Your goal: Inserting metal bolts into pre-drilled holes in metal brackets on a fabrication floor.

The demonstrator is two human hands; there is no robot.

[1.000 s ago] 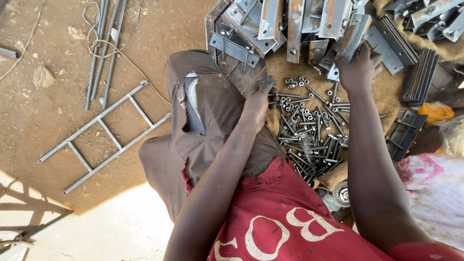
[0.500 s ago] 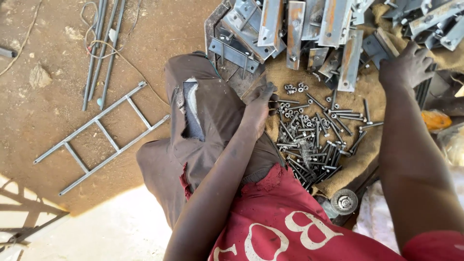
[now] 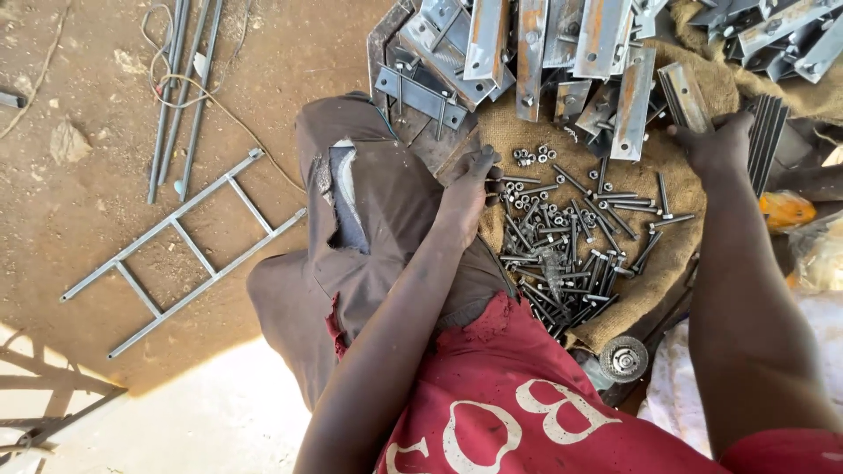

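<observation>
Left hand (image 3: 470, 189) rests curled at the edge of the bolts (image 3: 562, 241) — just right of it on burlap (image 3: 654, 254). Right hand (image 3: 716, 145) grips a ribbed metal plate (image 3: 687, 98) beyond them.

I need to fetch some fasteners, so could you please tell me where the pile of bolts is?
In the head view, the pile of bolts lies right of centre on the burlap sack, between the left hand and right hand, below the metal brackets.
</observation>
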